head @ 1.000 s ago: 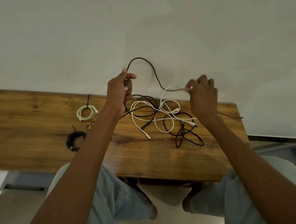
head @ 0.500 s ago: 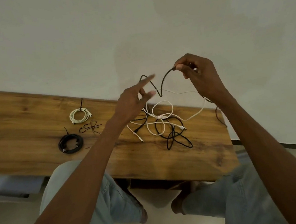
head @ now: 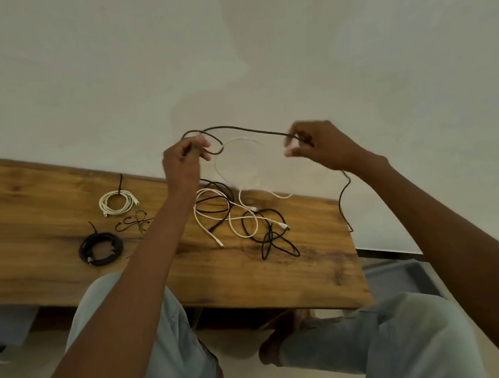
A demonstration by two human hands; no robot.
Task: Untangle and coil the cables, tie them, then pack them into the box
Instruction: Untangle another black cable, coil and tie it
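Note:
Both hands are raised above the wooden table (head: 34, 266) with a thin black cable (head: 245, 130) stretched between them. My left hand (head: 182, 162) grips one part, where the cable forms a small loop. My right hand (head: 317, 146) pinches the other part, and the rest of that cable hangs down past the table's right end. A white cable (head: 237, 141) arcs up between the hands from the tangle of white and black cables (head: 242, 220) lying on the table below.
A coiled, tied white cable (head: 117, 201) and a coiled black cable (head: 100, 248) lie on the left of the table, with small black ties (head: 134, 222) between them. A grey tray (head: 402, 277) sits on the floor at the right. A pale wall stands behind.
My left hand, open half a second ago, now grips the black cable. My right hand has moved to the right and down, drawing the cable out level between the hands.

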